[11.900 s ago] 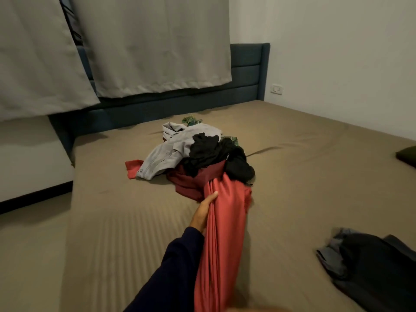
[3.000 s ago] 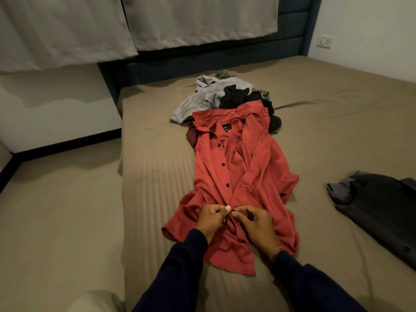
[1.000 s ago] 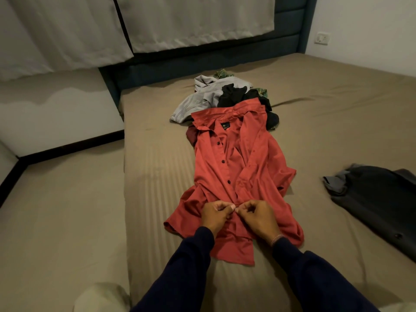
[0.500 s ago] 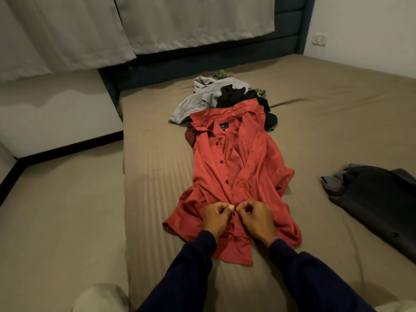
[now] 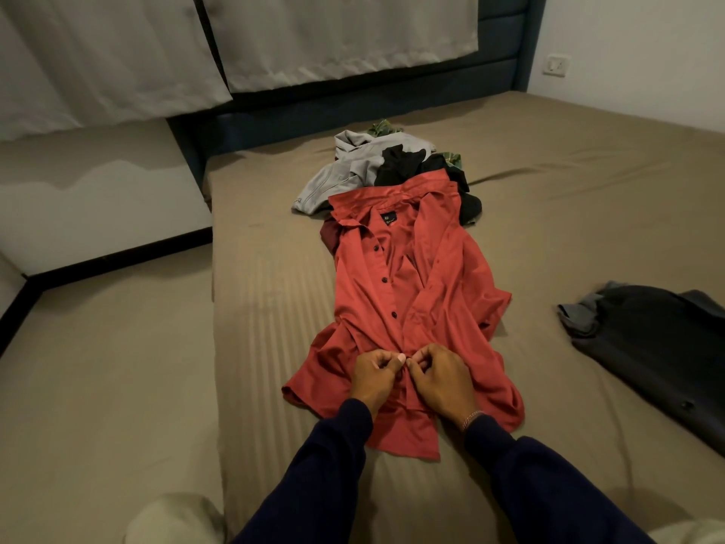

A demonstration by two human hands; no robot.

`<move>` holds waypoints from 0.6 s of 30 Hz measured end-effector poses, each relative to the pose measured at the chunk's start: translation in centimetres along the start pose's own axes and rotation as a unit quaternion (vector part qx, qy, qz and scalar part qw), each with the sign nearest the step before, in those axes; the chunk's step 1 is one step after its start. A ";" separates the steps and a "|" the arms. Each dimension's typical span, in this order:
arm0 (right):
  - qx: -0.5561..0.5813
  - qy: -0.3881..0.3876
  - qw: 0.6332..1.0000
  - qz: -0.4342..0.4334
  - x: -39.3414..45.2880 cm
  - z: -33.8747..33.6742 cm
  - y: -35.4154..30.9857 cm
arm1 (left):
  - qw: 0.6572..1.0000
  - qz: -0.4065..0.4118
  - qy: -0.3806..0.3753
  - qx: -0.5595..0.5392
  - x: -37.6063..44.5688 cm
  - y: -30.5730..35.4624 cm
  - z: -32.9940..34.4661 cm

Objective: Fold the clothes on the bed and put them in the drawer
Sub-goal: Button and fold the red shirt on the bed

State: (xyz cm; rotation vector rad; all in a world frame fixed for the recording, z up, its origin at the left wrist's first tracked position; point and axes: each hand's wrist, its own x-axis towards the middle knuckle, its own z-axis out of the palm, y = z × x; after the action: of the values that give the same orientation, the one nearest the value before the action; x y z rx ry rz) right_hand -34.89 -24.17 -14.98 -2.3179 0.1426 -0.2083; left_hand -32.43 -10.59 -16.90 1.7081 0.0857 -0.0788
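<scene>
A red button-up shirt (image 5: 412,284) lies front-up along the bed (image 5: 274,308), collar at the far end, its upper front open. My left hand (image 5: 374,374) and my right hand (image 5: 441,376) meet at the shirt's button strip near the lower hem, each pinching one edge of the fabric with thumb and fingers. Behind the collar sits a heap of clothes: a grey garment (image 5: 353,170), a black one (image 5: 416,166), a dark red piece (image 5: 328,235) and a bit of green patterned cloth (image 5: 382,127). No drawer is in view.
A dark grey garment (image 5: 663,347) lies spread at the bed's right side. A dark blue headboard (image 5: 353,100) and grey curtains (image 5: 314,37) stand at the far end. The floor (image 5: 98,367) runs along the bed's left edge. A wall socket (image 5: 556,65) sits at the right.
Over twelve seconds the red shirt went from bunched in my left hand to laid out flat. In the last second both hands stay pinched at the lower button strip, barely moving.
</scene>
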 end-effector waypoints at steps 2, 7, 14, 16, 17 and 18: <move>-0.015 0.011 1.000 -0.013 -0.1 0.1 -0.2 | 1.000 -0.007 -0.008 -0.002 -0.1 0.2 0.0; -0.034 0.031 0.998 -0.034 -0.7 0.6 -0.2 | 1.000 -0.021 -0.013 -0.019 -0.4 0.6 0.0; 0.063 -0.008 0.998 -0.030 -0.8 0.0 0.1 | 0.999 -0.016 -0.027 -0.024 -0.8 1.1 -0.2; 0.060 -0.003 0.998 -0.016 -1.2 -0.5 -0.3 | 0.999 -0.015 -0.038 -0.036 -0.9 1.5 -0.5; 0.040 0.001 0.999 -0.013 -1.4 -0.8 -0.5 | 0.998 -0.018 -0.046 -0.043 -1.0 1.6 -0.7; 0.011 0.001 1.000 -0.012 -1.7 -1.0 -0.6 | 0.997 -0.021 -0.054 -0.050 -1.1 1.8 -0.9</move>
State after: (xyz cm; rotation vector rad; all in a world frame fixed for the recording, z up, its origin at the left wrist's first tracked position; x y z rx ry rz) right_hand -36.71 -24.12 -14.04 -2.2980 0.1135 -0.2241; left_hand -33.34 -9.95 -14.88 1.5989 0.0437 -0.1942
